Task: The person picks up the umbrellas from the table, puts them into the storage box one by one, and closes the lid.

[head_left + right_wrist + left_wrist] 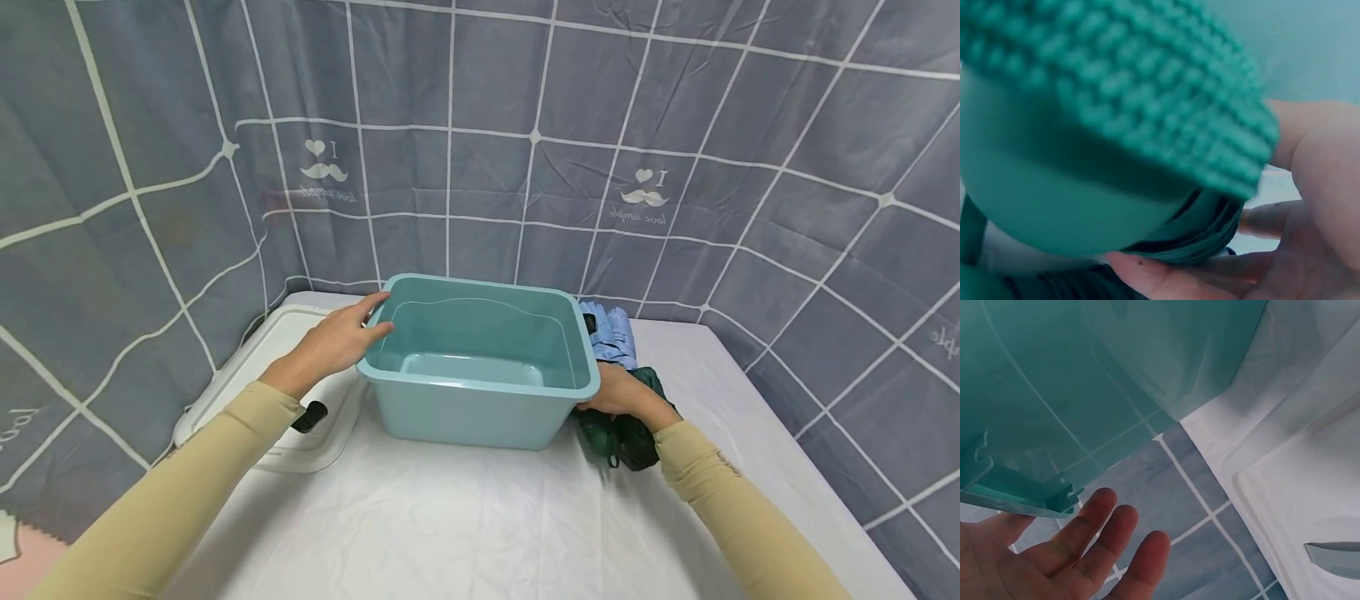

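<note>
A teal plastic bin point(465, 412) stands upright in the middle of the table, nothing visible inside it. At its left rim is my left hand point(337, 342), thumb and forefinger spread near the edge; in the left wrist view its fingers point(1119, 528) extend loosely below the bin's side handle point(1016, 487). To the right of the bin, my right hand point(618, 392) grips a dark green folded umbrella point(637, 442). The right wrist view shows fingers curled under that umbrella, beside its smooth rounded handle point(1072, 194) and woven strap point(1147, 87).
A blue folded umbrella point(618, 337) lies behind the green one, close to the bin's right wall. On the left a white lid point(318, 450) lies flat, partly under my left forearm. A grey grid-patterned curtain point(487, 175) encloses the white-covered table point(480, 525) at the back and sides.
</note>
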The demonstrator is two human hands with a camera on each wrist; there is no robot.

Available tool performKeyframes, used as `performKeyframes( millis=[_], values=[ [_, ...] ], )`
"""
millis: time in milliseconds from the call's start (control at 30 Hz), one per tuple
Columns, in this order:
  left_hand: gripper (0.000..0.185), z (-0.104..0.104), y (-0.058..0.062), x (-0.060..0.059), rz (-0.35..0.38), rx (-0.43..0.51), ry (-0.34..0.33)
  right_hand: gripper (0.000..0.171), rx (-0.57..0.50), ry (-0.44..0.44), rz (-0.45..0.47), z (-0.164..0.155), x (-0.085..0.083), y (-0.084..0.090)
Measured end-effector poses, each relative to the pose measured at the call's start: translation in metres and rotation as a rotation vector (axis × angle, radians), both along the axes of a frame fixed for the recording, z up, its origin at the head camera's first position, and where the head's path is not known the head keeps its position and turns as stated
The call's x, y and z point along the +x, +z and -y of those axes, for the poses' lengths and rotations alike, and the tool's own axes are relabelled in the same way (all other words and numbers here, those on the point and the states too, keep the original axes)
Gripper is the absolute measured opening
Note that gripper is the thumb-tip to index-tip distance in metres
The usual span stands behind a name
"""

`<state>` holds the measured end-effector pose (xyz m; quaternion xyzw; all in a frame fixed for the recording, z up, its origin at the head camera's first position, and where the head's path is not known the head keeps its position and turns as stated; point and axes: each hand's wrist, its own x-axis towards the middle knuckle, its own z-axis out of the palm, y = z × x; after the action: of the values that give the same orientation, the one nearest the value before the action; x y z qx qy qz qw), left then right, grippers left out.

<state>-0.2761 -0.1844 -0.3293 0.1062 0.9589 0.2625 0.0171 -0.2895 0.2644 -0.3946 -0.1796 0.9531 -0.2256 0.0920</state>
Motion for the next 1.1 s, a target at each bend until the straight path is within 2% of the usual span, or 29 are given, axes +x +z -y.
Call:
performKeyframes(
  millis=[133,300,467,533,700,1100],
  values=[
    [0.069,0.000,0.000,0.000,0.012,0.007,-0.003,0.040,-0.044,0.018,0.018,-0.005,-0.001,0.009],
    [0.069,-0.001,-0.001,-0.002,0.001,0.010,-0.001,0.057,-0.080,-0.020,0.069,-0.005,0.004,0.028],
    [0.069,-0.001,-0.002,-0.002,-0.009,0.009,0.002,0.086,-0.026,-0.071,0.088,-0.006,0.004,0.048],
    [0.069,0.000,-0.002,-0.002,-0.009,0.007,0.002,0.090,0.006,-0.086,0.073,-0.008,0.003,0.056],
    [0.069,0.000,-0.001,-0.001,-0.007,-0.003,0.004,0.090,0.025,-0.110,0.058,-0.013,0.000,0.073],
    [0.068,0.000,-0.001,-0.001,0.003,-0.003,0.016,0.089,0.044,-0.094,0.016,-0.017,-0.005,0.107]
  ],
)
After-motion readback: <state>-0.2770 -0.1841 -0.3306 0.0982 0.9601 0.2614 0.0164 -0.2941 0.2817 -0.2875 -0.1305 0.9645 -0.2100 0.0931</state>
